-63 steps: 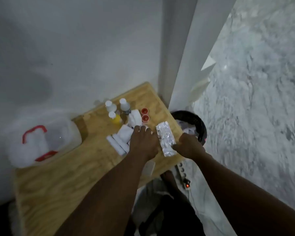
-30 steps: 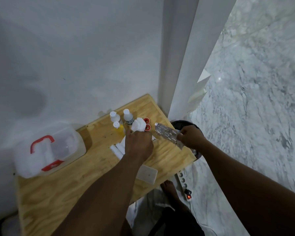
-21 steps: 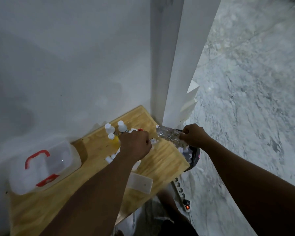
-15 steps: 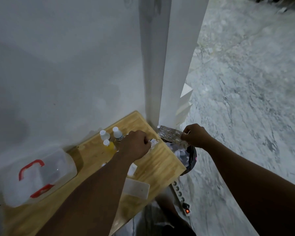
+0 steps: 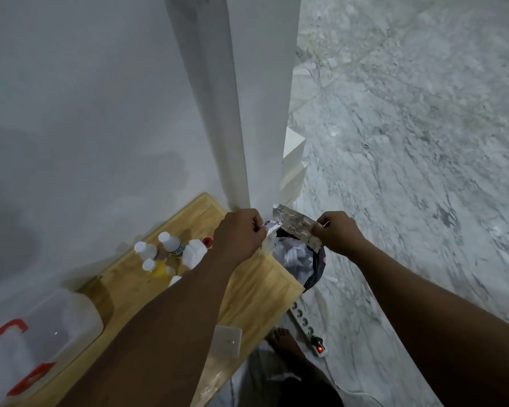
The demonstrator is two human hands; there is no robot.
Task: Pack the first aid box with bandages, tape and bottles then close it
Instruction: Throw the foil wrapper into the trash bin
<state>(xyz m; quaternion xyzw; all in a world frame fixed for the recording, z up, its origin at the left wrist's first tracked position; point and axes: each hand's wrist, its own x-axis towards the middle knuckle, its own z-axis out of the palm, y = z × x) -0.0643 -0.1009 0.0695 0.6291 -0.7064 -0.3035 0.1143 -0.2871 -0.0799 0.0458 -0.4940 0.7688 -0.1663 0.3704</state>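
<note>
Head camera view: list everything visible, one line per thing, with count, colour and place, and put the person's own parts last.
Table: one, light wood, against the wall at lower left.
First aid box: one, clear with red handle and latch, lid shut, on the table's left end.
Bottles: about four, white-capped, one with yellow contents, at the table's far side.
Foil packet: one, silver, held between both hands above the bin.
Bin: one, dark, holding white scraps, on the floor beside the table.
White card: one, at the table's near edge.
Power strip: one, white, red light, on the floor.
Left hand: gripping the packet's torn end.
Right hand: pinching the packet.
Foot: one, bare, by the power strip.
</note>
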